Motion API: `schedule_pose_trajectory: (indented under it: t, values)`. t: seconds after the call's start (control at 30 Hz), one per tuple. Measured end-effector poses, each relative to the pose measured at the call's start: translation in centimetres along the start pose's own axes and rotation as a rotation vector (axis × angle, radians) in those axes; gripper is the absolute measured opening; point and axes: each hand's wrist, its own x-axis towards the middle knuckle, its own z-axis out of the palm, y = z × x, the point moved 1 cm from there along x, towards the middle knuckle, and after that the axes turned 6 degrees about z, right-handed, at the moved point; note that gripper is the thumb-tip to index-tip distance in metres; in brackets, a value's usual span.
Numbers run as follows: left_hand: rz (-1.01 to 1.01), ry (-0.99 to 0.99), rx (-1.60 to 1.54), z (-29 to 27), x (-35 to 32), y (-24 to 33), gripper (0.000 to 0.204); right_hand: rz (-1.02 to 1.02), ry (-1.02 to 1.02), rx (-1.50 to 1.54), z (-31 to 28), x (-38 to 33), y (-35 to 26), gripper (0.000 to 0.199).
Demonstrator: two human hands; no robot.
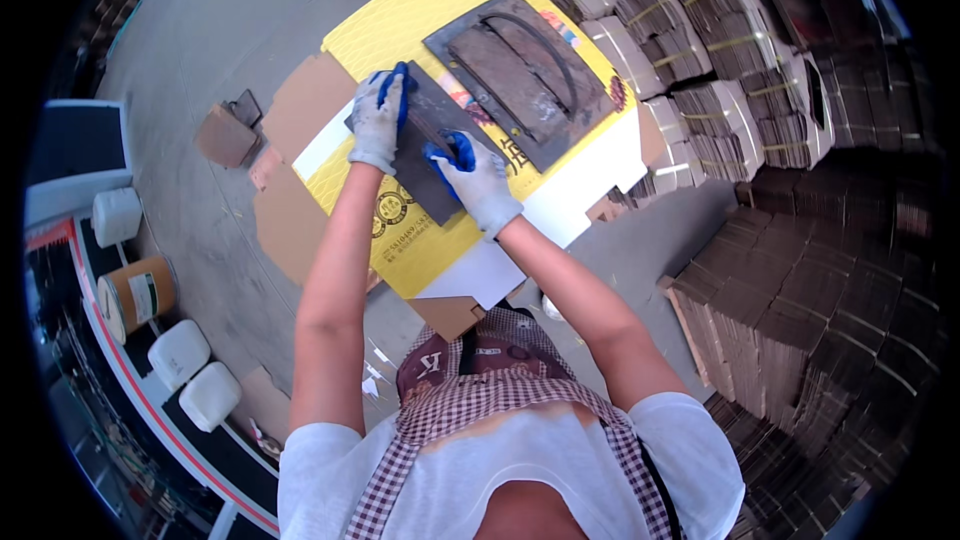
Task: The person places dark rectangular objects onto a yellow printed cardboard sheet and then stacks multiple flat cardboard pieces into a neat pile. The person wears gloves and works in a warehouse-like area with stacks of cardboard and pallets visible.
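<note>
Both gloved hands, left hand (378, 122) and right hand (476, 176), press with fingers curled over the edges of a dark, worn rectangular plate (425, 145) lying on the yellow printed cardboard sheet (420, 20).

Glossy yellow printed cardboard sheet (420, 25) carries a dull, rusty metal plate (520, 75); beside it, matt brown corrugated stacks (800, 300).

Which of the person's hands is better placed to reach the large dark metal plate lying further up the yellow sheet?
Probably the right hand: it rests on the small dark plate closer to the large plate. The left hand grips the small plate's far left edge.
</note>
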Motion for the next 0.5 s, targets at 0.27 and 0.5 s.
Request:
schedule_pose_trajectory:
  t: [0.27, 0.5]
  values:
    - [-0.198, 0.062, 0.073, -5.3, -1.9, 4.1, 0.033, -0.014, 0.200, 0.352, -6.8, -7.3, -1.4, 0.039]
    - [-0.329, 0.058, 0.087, -9.3, -13.6, 8.7, 0.036, 0.229, 0.526, 0.448, -19.3, -16.0, 13.3, 0.032]
